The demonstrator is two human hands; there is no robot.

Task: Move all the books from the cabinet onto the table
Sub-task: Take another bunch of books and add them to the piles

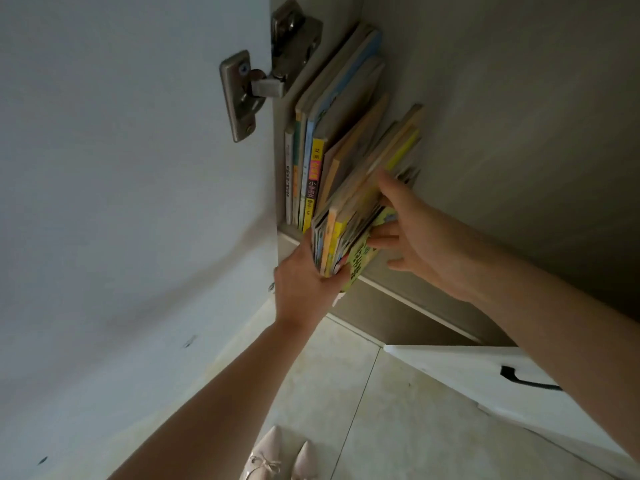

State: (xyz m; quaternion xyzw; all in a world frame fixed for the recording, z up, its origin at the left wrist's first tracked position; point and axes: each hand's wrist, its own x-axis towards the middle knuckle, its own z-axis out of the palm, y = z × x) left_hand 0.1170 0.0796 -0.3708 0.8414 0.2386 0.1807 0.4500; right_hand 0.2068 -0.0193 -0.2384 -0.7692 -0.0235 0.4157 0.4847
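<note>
Books bundle [349,216] leans at the cabinet shelf [388,289] front edge; left hand [308,282] fingers grasp its near end, right hand [412,233] fingers lie straight on the cover. Squeeze both sides, support underneath, slide out clear of upright books [304,168]

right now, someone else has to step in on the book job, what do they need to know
Left hand grips the near end of a leaning bundle of books at the cabinet shelf edge.
Right hand rests open against the bundle's right face, steadying it.
Upright books stand against the left wall, untouched.
Done: none visibly out of the cabinet; the table is out of view.
Left: lift the bundle out, carry it to the table, return for the upright books.
</note>
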